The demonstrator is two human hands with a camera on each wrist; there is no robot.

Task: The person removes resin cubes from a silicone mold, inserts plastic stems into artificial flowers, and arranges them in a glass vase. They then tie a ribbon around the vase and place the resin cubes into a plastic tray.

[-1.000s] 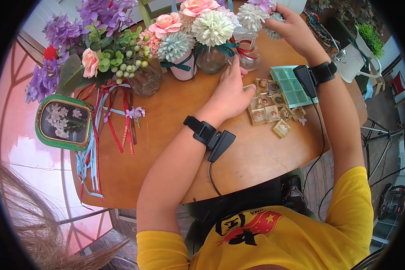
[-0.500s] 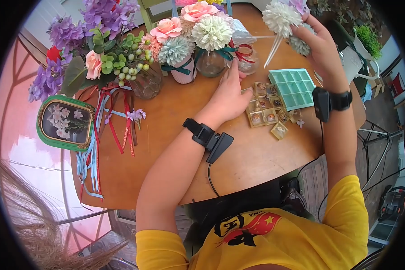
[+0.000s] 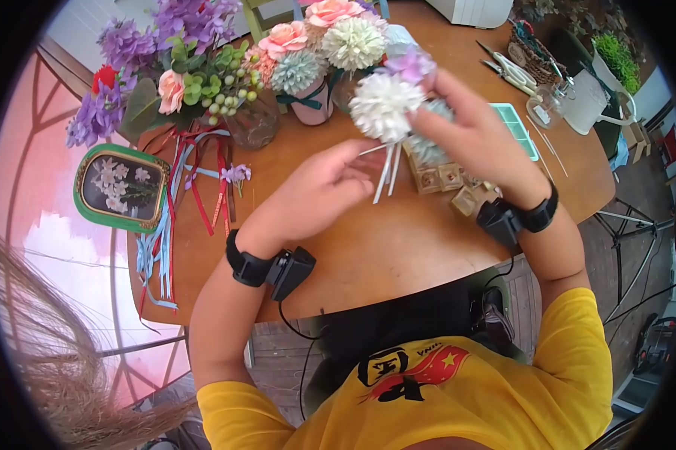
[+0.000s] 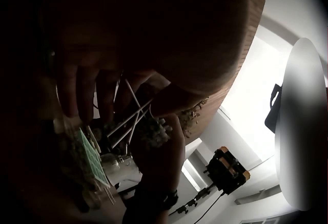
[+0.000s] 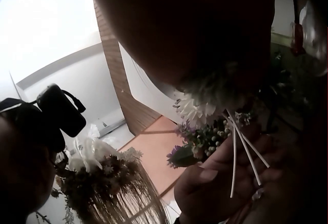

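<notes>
My right hand (image 3: 469, 139) holds a small bunch of artificial flowers in front of my chest, above the table. In it show a white pompom flower (image 3: 387, 107), a purple bloom (image 3: 411, 66) and a blue-grey flower (image 3: 432, 142) partly behind the fingers. Several thin white stems (image 3: 387, 172) point down from the bunch. Close to these stems is my left hand (image 3: 315, 187), its fingers loosely bent; in the right wrist view the stems (image 5: 234, 162) cross in front of its palm. The glass bottle with the red ribbon is hidden behind the bunch.
Small gold-edged boxes (image 3: 449, 176) and a green divided tray (image 3: 516, 127) lie beyond the right hand. Vases with flowers (image 3: 313, 109) line the back. A green frame (image 3: 120, 187) and ribbons (image 3: 177, 217) lie left; pliers (image 3: 514, 71) and loose stems (image 3: 549, 150) lie right.
My right hand has brought the bunch from the back of the table toward me and to the left. The left hand has left the glass bottle and come back to the stems.
</notes>
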